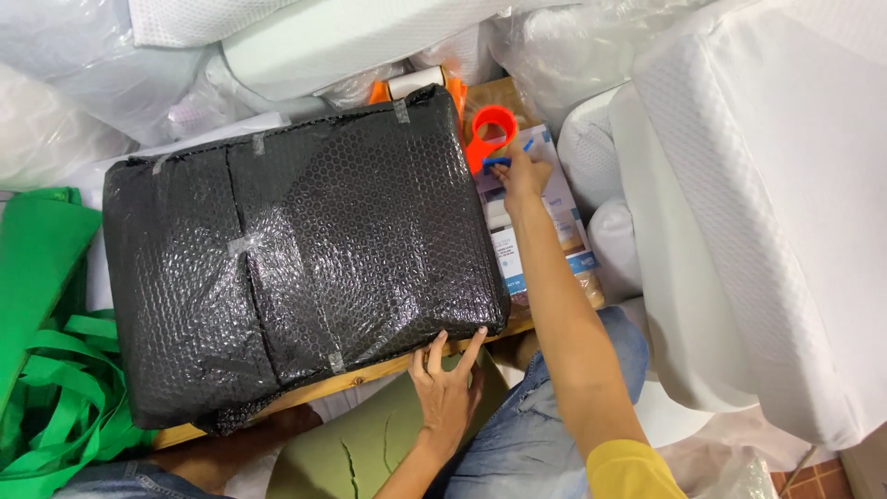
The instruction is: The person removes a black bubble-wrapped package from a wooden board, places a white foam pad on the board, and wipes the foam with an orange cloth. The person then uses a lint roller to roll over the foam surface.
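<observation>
- Parcel [305, 259], black bubble wrap: near edge is touched at 5 o'clock by left hand [446, 383], fingers spread, nothing held.
- Tape dispenser [490, 134], orange, at 1 o'clock: gripped by right hand [519, 174], closed.

Black bubble-wrapped parcel [305, 259]; orange tape dispenser [490, 134]; green bags [51, 370].

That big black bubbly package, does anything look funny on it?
The black bubble-wrapped package sits crooked on the wooden board, its lower left corner hanging past the edge. Its tape strips are short and uneven.

Black bubble-wrapped parcel [305, 259] flat, taped; orange tape dispenser [490, 134] just beside
</observation>
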